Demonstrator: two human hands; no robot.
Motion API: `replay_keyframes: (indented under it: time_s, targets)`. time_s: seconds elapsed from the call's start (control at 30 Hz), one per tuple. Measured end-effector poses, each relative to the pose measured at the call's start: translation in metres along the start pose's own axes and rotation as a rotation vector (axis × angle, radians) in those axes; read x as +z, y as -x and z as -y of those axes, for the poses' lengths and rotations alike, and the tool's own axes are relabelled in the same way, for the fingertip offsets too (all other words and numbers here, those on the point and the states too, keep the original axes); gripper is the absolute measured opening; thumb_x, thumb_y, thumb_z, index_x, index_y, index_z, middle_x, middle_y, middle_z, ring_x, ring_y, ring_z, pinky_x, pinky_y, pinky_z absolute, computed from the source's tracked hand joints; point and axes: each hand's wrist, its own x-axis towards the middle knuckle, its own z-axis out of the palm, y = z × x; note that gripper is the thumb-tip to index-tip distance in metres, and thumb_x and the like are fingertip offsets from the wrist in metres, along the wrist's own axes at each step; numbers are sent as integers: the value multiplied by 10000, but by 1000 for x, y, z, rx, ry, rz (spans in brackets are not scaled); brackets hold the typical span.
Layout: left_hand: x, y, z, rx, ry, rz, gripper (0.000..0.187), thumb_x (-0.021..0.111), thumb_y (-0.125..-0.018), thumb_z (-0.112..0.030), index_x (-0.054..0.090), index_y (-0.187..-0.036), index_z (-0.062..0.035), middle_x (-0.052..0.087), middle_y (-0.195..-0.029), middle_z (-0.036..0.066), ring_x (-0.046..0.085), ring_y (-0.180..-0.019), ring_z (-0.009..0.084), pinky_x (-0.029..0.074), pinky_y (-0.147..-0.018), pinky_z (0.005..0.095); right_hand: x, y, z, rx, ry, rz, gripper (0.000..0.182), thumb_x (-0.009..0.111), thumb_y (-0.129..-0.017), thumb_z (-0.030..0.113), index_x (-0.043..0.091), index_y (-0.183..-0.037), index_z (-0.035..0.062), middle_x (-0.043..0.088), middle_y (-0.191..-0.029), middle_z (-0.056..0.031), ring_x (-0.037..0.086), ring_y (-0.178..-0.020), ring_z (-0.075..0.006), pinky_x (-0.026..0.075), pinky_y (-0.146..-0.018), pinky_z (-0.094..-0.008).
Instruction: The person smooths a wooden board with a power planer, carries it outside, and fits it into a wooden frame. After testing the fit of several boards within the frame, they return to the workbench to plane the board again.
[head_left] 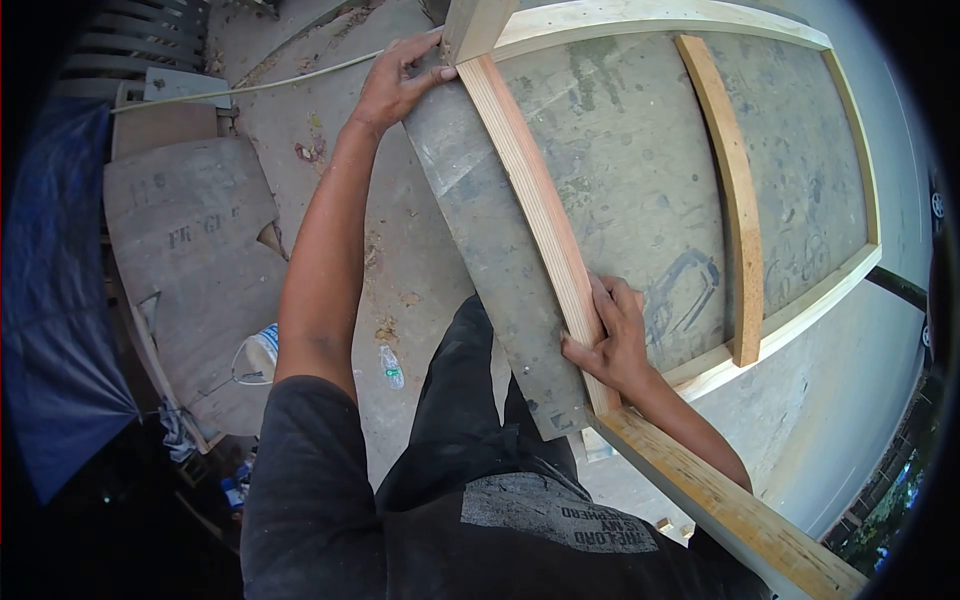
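A pale, reddish wooden strip [530, 190] lies across the near end of a grey, stained plywood panel [640, 170]. My left hand [400, 85] is at the strip's far end, thumb on its corner and fingers against the foot of an upright wooden post [475, 30]. Part of the fingertips is hidden there. My right hand [612, 340] grips the strip close to its near end, thumb on one side and fingers on the other. Just below that hand, a second wooden post [730, 500] meets the strip and extends toward the lower right.
A yellowish crosspiece [730, 200] spans the panel, with a pale frame rail [660, 14] along its far side. To the left are a worn plywood sheet [190, 270], a white bucket [262, 352], a blue tarp [60, 290] and a plastic bottle [391, 368] on the concrete.
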Motion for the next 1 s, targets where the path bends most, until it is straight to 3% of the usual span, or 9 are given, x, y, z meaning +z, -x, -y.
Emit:
replay_keyframes:
  time_s: [0.47,0.57,0.63,0.73,1.0]
  targets:
    - [0,5,-7,-8,-45,20,652,750,-846,-368,547,-1399,-87,598,-1246,87,518,-1057,213,412,-980,345,3,-2,2,24,35,-15,768,766,-677,286,528,-1323,-57,539,-1084,-184,516,-1015,-318,341,-901,-410]
    - [2,7,-18,-75,-61,91,753,770,-805,-448,524,-1417,-84,585,-1247,87,515,-1080,224,402,-1005,362,3,-1,3,26,33,-13,763,767,-687,287,530,-1324,-58,543,-1078,-183,516,-1013,-313,342,-895,-406]
    - [13,12,-24,-154,-145,-22,802,788,-759,-503,542,-1395,-82,589,-1176,81,508,-1056,226,411,-977,367,3,-2,3,30,30,-15,765,770,-688,289,530,-1325,-59,545,-1076,-182,517,-1013,-311,342,-892,-404]
    - [11,8,-24,-120,-131,-16,830,796,-723,-535,555,-1373,-78,583,-1110,74,502,-1011,223,419,-938,368,2,-1,3,30,25,-16,763,773,-689,294,533,-1320,-62,548,-1072,-180,517,-1008,-308,342,-890,-410]
    - [16,8,-25,-145,-182,-55,796,788,-717,-548,577,-1352,-117,586,-1091,68,502,-990,220,424,-921,367,0,-2,8,-40,111,29,805,779,-731,386,505,-1339,-67,531,-1080,-190,494,-1027,-327,337,-914,-438]
